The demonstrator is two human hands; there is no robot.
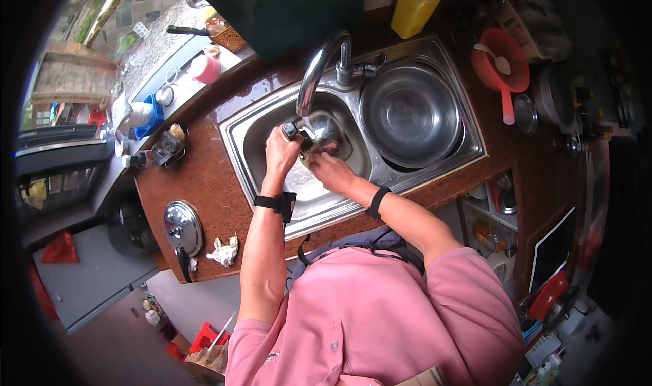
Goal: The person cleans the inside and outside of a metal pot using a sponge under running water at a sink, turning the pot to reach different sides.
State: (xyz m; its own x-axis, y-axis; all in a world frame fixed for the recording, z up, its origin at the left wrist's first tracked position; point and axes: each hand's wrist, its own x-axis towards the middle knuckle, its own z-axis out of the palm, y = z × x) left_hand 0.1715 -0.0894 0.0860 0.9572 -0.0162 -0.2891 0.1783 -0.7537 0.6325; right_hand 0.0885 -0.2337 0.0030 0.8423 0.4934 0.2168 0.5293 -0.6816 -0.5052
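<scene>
My left hand (283, 150) grips the black handle (305, 140) of a shiny steel pot (326, 127), tilted in the left basin (260, 126) of a double steel sink. Below the pot's edge, my right hand (331, 172) has its fingers curled over a small tan thing (306, 158), too blurred to name. The curved chrome faucet (311, 80) ends right above the pot, by my left hand. In the right basin sits a wide steel bowl (410, 113). A steel pot lid (183, 228) with a black handle lies on the counter at left.
A crumpled white cloth or tissue (224, 251) lies near the counter's front edge (204, 278). Scrubbers fill a small holder (169, 146) at left. Behind the sink stands a yellow pump bottle (416, 6). A red plastic ladle (500, 62) with a white spoon rests at right.
</scene>
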